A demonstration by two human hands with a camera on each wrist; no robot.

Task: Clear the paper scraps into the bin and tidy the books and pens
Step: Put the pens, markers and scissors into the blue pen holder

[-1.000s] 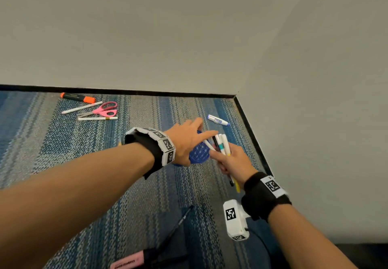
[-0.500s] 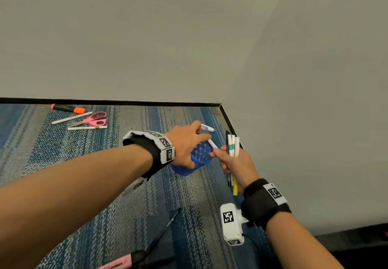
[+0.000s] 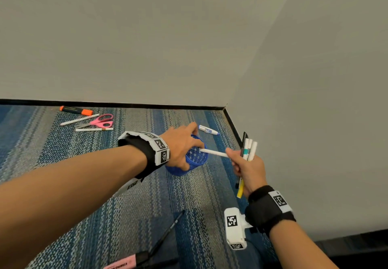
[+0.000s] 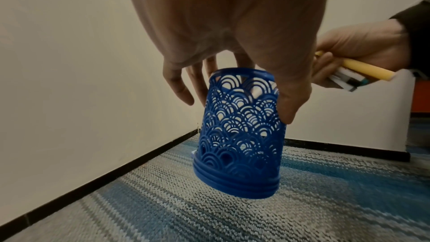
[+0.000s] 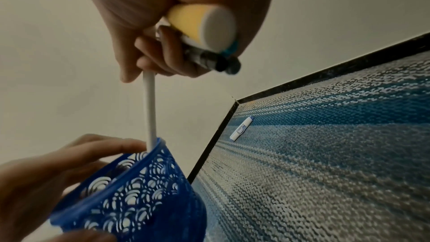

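Observation:
My left hand (image 3: 182,149) grips a blue lattice pen holder (image 3: 192,157) by its rim, tilted and lifted off the carpet (image 4: 237,132). My right hand (image 3: 245,165) holds a bundle of pens (image 3: 248,149), white, teal, black and yellow, upright in its fist. Its thumb and forefinger pinch one white pen (image 3: 214,153) whose far end reaches into the holder's mouth (image 5: 150,109). The right wrist view shows the pen holder (image 5: 139,192) with the left hand's fingers (image 5: 93,150) on its rim.
A white and blue correction pen (image 3: 207,130) lies near the room's corner. Pink scissors (image 3: 100,120), an orange marker (image 3: 75,110) and two white pens (image 3: 79,119) lie by the back wall. A black pen (image 3: 168,233) and a pink highlighter (image 3: 121,263) lie near me.
The left hand has lifted the blue holder off the carpet and tilted it toward the right hand. The right hand has raised its bundle and slid one white pen into the holder.

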